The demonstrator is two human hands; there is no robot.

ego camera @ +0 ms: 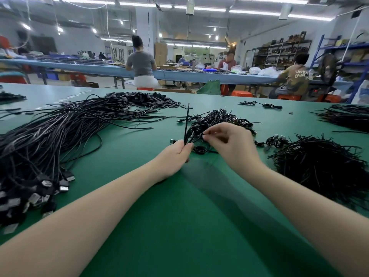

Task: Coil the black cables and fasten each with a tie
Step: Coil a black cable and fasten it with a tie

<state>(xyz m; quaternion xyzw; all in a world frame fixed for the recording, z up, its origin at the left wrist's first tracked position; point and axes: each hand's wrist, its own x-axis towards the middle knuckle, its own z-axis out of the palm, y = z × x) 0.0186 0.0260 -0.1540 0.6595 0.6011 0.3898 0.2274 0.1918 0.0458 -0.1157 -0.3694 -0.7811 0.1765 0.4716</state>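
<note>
My left hand (175, 154) grips a coiled black cable (194, 132) at its lower end, and a straight black tie (186, 122) stands up from the grip. My right hand (229, 142) pinches the cable's loops at their right side with thumb and fingertips. A small finished coil (199, 150) lies on the green table (179, 226) just under my hands. Behind them sits a heap of tied coils (219, 118). A large bundle of loose black cables (60, 132) with USB plugs (50, 186) stretches along the left.
A pile of black ties (323, 168) lies at the right, with more at the far right (347, 116). Flat black pieces (143, 98) are heaped at the back. Other people sit at a blue bench (179, 73) beyond the table.
</note>
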